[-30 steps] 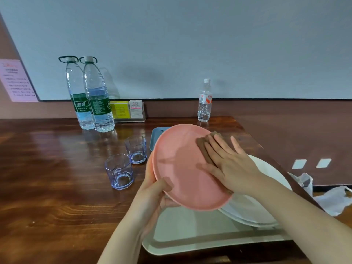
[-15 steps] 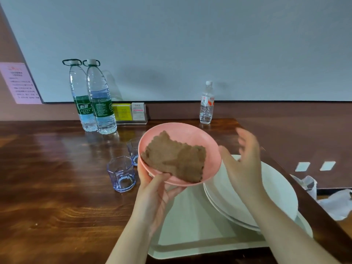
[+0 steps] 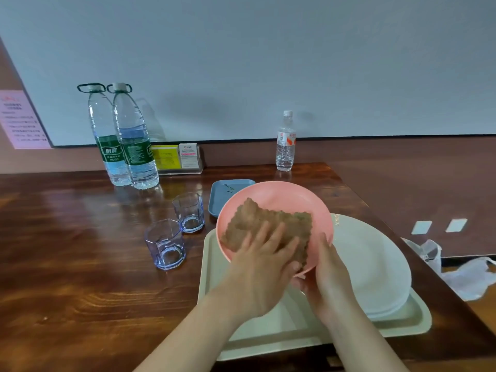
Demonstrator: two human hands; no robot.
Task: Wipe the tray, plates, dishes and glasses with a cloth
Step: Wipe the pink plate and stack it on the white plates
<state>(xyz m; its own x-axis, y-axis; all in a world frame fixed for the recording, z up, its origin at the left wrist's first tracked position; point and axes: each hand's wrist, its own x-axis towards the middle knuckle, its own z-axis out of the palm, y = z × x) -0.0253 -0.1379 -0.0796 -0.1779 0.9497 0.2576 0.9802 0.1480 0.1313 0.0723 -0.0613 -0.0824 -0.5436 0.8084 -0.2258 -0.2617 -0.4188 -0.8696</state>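
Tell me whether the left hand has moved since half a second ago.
Yes. The left hand left the near rim of the pink plate and now presses flat on the brown cloth, over the tray.

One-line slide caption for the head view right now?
Left hand presses brown cloth into pink plate gripped by right hand above tray.

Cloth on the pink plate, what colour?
Brown, with a wavy scalloped edge. The cloth shows in the head view, the left hand pressing on it.
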